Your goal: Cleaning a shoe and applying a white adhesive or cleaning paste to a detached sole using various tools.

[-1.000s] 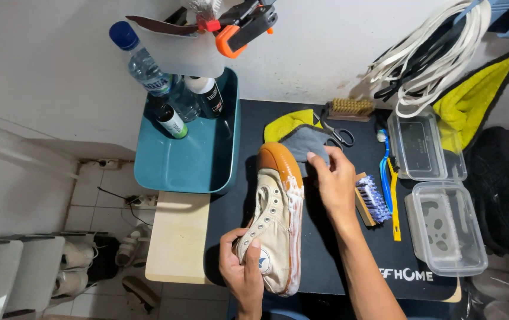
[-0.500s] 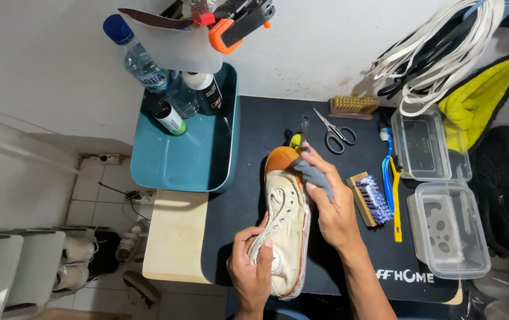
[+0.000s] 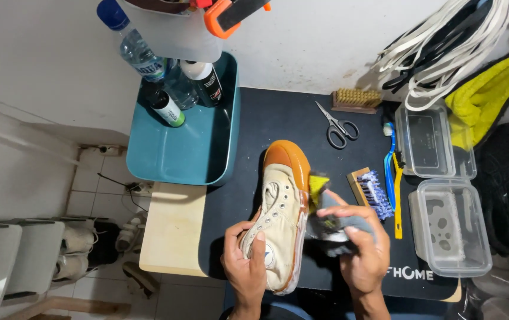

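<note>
The cream canvas high-top sneaker with an orange rubber toe (image 3: 281, 222) lies on the black bench mat (image 3: 284, 124). The left hand (image 3: 247, 268) grips its heel side, fingers (image 3: 259, 252) curled over the canvas. The right hand (image 3: 361, 249) pinches a grey-and-yellow cloth (image 3: 325, 222) against the sole edge — fingers closed. Right of the sneaker lie a blue-bristled wooden brush (image 3: 370, 189) and steel scissors (image 3: 338, 126) — nothing blocks them.

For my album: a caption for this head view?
Left hand steadies a cream sneaker; right hand presses a cloth against its side.
</note>
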